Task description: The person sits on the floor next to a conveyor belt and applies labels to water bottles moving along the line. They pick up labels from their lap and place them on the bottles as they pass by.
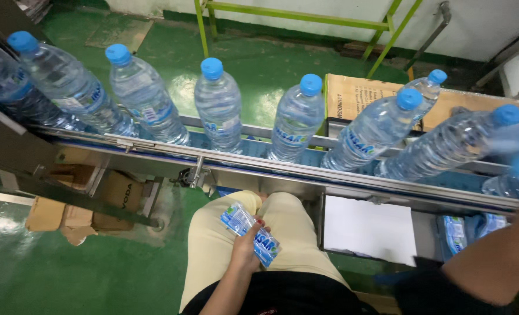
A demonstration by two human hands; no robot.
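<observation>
My left hand (245, 245) rests on my lap and grips a small stack of blue-and-white plastic label sleeves (249, 232). My right arm (493, 256) reaches up to the right; the hand itself is blurred at the frame's edge beside a blue-capped bottle (446, 146), and I cannot tell if it holds it. A row of clear water bottles with blue caps stands on the steel conveyor (282, 166) in front of me, among them one at the centre (218, 108) and one right of it (297, 119).
A white sheet (367, 227) lies on a low box under the conveyor. More label sleeves (455, 233) sit in a bin at the right. Cardboard boxes (96, 204) lie on the green floor at left. A green metal frame (306, 17) stands beyond the line.
</observation>
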